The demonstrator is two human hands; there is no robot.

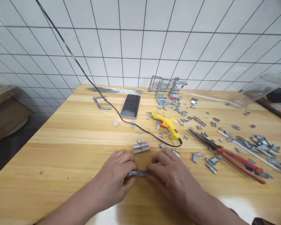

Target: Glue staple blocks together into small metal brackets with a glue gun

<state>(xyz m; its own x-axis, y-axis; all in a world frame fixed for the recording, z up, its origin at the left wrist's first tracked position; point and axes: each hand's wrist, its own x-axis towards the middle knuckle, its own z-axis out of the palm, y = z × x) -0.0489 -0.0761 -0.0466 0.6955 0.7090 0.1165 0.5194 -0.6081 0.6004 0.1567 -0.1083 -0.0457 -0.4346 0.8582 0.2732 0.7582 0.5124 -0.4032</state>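
Between my two hands, just above or on the near part of the table, is a narrow grey metal strip [138,173]. My left hand [115,175] is closed on its left end, fingers curled over it. Its right end is pinched in my right hand [170,178]; the fingers hide that end. Just beyond my fingertips lies a short grooved metal channel piece [141,147] on the wood. A yellow hot glue gun [166,123] with an orange trigger rests farther back, its black cord [121,117] running up to the left.
Red-handled long-nose pliers [227,153] lie at the right among several scattered metal offcuts [263,145]. A phone [131,105], thin metal rods [117,90] and a bent metal frame [100,103] are farther back. Small metal stands [165,87] stand near the tiled wall [131,40].
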